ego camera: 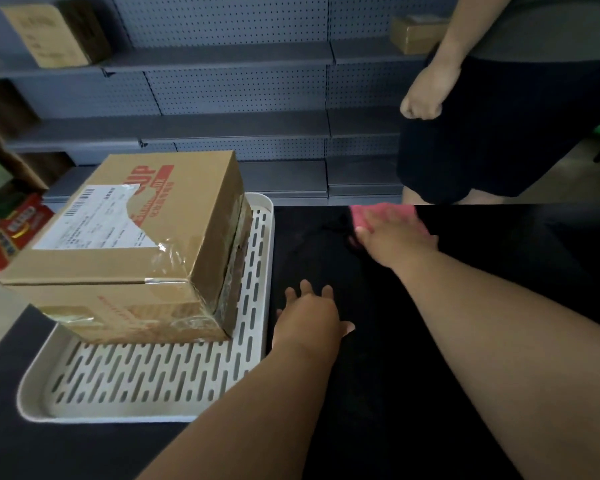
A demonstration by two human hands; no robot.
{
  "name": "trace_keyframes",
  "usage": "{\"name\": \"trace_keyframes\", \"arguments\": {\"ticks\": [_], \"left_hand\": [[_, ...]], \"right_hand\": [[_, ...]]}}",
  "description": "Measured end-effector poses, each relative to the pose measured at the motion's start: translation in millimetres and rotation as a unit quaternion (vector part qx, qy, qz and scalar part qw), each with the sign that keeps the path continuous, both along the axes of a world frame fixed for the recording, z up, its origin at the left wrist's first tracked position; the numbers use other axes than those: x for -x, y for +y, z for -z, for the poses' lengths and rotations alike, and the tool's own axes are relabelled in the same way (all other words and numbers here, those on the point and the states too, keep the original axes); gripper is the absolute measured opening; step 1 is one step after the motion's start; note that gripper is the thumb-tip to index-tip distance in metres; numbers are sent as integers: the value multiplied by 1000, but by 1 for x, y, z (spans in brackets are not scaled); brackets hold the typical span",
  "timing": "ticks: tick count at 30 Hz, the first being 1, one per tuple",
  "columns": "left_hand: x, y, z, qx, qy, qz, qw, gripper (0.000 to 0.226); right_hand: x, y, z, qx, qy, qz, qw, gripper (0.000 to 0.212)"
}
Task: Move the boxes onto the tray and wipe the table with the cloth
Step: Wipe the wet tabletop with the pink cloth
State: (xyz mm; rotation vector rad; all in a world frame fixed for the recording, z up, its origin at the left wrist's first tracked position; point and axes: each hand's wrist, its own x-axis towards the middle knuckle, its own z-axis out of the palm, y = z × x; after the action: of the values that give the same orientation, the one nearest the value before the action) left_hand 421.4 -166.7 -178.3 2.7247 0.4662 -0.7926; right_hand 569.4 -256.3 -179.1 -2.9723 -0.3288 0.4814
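Two stacked cardboard boxes [132,251] stand on the white slotted tray [146,379] at the left of the black table [378,393]; the upper box carries a shipping label and red print, and the lower one is mostly hidden beneath it. A pink cloth [383,214] lies near the table's far edge. My right hand [395,242] lies flat on the cloth with fingers spread. My left hand [309,317] rests open on the table just right of the tray's rim, fingers straight.
Another person [499,98] in dark shorts stands beyond the table's far right edge, one fist hanging. Grey pegboard shelves [222,57] fill the background with a few cardboard boxes [52,32] on them. Red packages [11,233] sit at the far left.
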Motion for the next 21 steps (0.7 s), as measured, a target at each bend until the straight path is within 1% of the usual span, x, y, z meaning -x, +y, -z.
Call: {"name": "trace_keyframes", "arguments": {"ticks": [1, 2, 3, 4, 5, 7, 8, 9, 11, 12, 14, 15, 16, 19, 21], "left_hand": [[0, 1, 1, 3, -2, 1, 1000, 75], [0, 1, 0, 2, -4, 3, 1000, 75], [1, 0, 1, -4, -6, 4, 1000, 74], [2, -1, 0, -10, -13, 5, 1000, 73], [4, -2, -2, -15, -20, 4, 1000, 72], [10, -3, -5, -13, -55, -17, 998, 59], [12, -3, -6, -10, -70, -20, 997, 50], [13, -3, -4, -14, -78, -8, 997, 48], [11, -2, 1, -15, -63, 21, 998, 59], [9, -2, 2, -11, -50, 15, 999, 66], [3, -2, 5, -11, -32, -1, 999, 73], [1, -2, 5, -13, -30, -2, 999, 74], [1, -3, 5, -15, -32, -2, 999, 74], [-1, -2, 7, -29, -29, -2, 999, 74], [-2, -1, 7, -42, -23, 1, 999, 74]], "right_hand": [[-6, -5, 0, 1, 11, 57, 998, 55], [-7, -4, 0, 2, 18, 93, 995, 55], [-4, 2, 1, 6, 13, 99, 995, 55], [4, 15, 2, 6, -1, 74, 997, 56], [16, 31, 4, 0, -12, 24, 1000, 57], [43, 63, 10, -34, -12, -97, 995, 57], [52, 73, 12, -47, -5, -137, 989, 57], [54, 76, 11, -49, 0, -163, 985, 57], [42, 66, 5, -36, 2, -165, 986, 58], [33, 57, 2, -28, 6, -140, 990, 58], [20, 42, -1, -19, 20, -61, 998, 57], [19, 40, 0, -21, 23, -37, 999, 56], [22, 40, 0, -23, 19, -34, 999, 55], [40, 37, 2, -28, 11, -113, 993, 57], [41, 17, 8, -7, -13, -175, 984, 58]]}}
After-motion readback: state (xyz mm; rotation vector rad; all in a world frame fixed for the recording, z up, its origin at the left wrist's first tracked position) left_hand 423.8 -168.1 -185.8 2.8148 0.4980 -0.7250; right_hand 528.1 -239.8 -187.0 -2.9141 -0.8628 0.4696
